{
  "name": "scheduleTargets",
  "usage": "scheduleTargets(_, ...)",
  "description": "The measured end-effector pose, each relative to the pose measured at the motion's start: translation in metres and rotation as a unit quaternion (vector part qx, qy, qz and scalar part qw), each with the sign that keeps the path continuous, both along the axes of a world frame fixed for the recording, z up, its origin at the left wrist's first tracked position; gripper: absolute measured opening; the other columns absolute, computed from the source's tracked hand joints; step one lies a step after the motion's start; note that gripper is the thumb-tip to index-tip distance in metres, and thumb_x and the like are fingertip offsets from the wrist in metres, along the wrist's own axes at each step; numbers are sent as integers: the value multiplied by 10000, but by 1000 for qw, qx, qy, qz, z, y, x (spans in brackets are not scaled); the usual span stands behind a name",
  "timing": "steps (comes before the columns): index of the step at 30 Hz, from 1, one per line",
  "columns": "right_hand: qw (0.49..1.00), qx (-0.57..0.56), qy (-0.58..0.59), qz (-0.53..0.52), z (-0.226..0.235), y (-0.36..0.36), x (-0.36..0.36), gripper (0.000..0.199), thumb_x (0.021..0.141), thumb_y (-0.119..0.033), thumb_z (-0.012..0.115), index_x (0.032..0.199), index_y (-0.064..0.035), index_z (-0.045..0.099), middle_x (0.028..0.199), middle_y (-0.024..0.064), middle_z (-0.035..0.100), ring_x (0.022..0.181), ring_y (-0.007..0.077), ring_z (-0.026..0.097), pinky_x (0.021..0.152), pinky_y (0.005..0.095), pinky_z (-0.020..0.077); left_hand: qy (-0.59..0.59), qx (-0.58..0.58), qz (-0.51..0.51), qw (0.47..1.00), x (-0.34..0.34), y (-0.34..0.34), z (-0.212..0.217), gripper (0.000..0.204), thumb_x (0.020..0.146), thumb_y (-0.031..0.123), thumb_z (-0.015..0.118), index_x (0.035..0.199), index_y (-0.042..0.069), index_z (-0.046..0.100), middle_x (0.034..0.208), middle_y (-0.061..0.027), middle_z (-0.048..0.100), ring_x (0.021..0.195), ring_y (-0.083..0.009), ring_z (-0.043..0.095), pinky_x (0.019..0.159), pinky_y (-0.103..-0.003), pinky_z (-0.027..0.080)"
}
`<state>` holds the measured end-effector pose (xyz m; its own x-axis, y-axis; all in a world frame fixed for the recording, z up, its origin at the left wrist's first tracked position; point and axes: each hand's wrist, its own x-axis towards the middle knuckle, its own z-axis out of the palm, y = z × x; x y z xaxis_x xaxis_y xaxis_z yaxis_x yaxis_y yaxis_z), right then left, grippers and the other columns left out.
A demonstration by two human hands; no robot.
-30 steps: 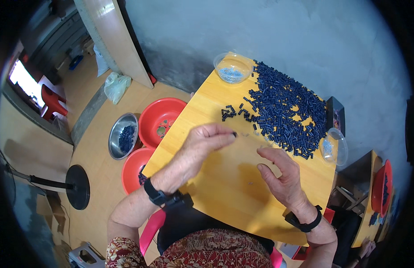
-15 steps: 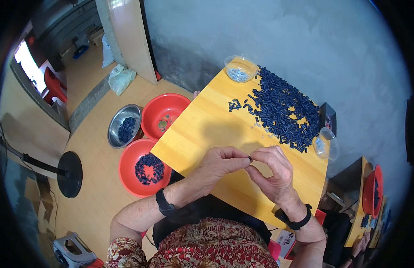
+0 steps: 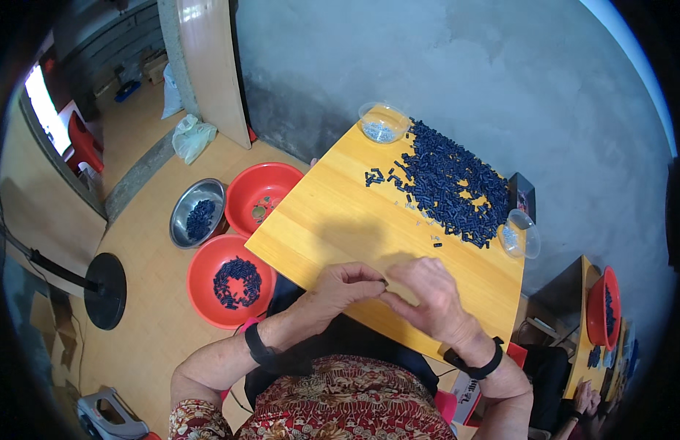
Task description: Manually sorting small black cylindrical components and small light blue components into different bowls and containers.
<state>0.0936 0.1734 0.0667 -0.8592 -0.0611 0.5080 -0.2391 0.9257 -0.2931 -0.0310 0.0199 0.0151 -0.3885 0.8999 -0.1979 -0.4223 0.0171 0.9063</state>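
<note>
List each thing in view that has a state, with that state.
Left hand: pinching a small dark piece.
Right hand: beside it, blurred; grip unclear.
Dark heap: loose, some pieces strayed.
Left clear bowl: uncovered, holding pale bits.
Right clear bowl: holding pale bits.
Steel bowl: uncovered, dark pieces inside.
Nearer left basin: dark pieces ringed inside.
Farther left basin: few small items inside.
Far right basin: dark pieces inside.
Plastic bag: crumpled.
</note>
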Motion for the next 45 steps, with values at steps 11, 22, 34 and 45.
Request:
scheduleTargets(11,984,-6,-90,-154,-14,110,-101,153,837,-105,602,943,-23,675,936,179,663,895,347,636,805,432,512,17,-2,40,999,-16,-1,-15,183,872,137,698,999,8,672,910,-42,679,881,-108,632,830,-239,493)
scheduleTargets(22,985,57,-117,-116,-75,117,-143,113,814,-73,619,896,-35,688,852,132,637,866,322,633,775,404,520,14,-7,47,999,-17,-3,-20,183,876,151,694,997,17,669,912,-21,663,862,-87,614,812,-225,486)
scheduleTargets(34,938,-264,-107,-196,-57,135,-127,127,797,-64,633,898,-17,693,818,159,683,729,230,662,694,318,521,7,-11,50,999,-20,-2,-28,201,877,162,695,1013,18,659,926,-25,659,859,-85,615,797,-224,495)
scheduleTargets(45,979,-75,-122,-144,-74,112,-128,78,765,-121,648,799,-60,683,841,160,678,815,353,660,729,420,526,18,-36,56,998,-19,-1,-28,219,878,159,692,1025,0,657,927,-30,657,856,-95,618,809,-226,499)
